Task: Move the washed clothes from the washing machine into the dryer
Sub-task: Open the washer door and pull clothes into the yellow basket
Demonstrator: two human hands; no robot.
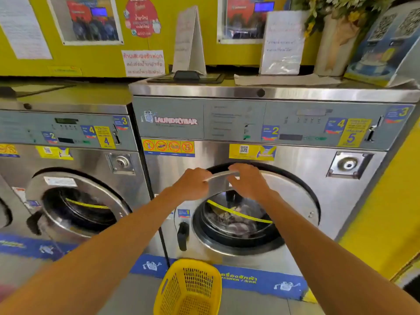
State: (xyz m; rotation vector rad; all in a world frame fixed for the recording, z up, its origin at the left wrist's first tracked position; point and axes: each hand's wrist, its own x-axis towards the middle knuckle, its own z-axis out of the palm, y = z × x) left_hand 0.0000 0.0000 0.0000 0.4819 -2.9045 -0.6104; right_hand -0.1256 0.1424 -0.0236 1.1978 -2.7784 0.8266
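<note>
nearest the camera, a yellow perforated plastic laundry basket (189, 289) sits on the floor right in front of the machine, with nothing visible inside it. behind it a blue floor strip with white washer pictures and yellow lettering (245, 280) runs along the base of the machines.

two bare forearms reach up from the bottom corners. the left hand (192, 184) is curled around the top edge of the round steel-framed glass door (227, 214) of the stainless steel front-loading washing machine (295, 160), fingers wrapped over the rim. the right hand (247, 179) rests just beside it on the same top edge, fingers bent loosely over the rim, gripping it less tightly. the door stands slightly out from the black gasket ring (284, 176) at its top. a black door handle (183, 235) hangs on the door's left side.

through the glass, the washed clothes (236, 220), a greyish, patterned heap, lie in the drum, crossed by a yellow band on the glass.

to the left stands a second steel washer with a shut round door (75, 205). above, the grey control panel reads laundrybar (176, 121), with numbered blue and yellow step stickers. on top of the machine are paper signs (283, 43) and a wrapped bunch of yellow flowers (336, 30), against a yellow wall (95, 57) with posters.
</note>
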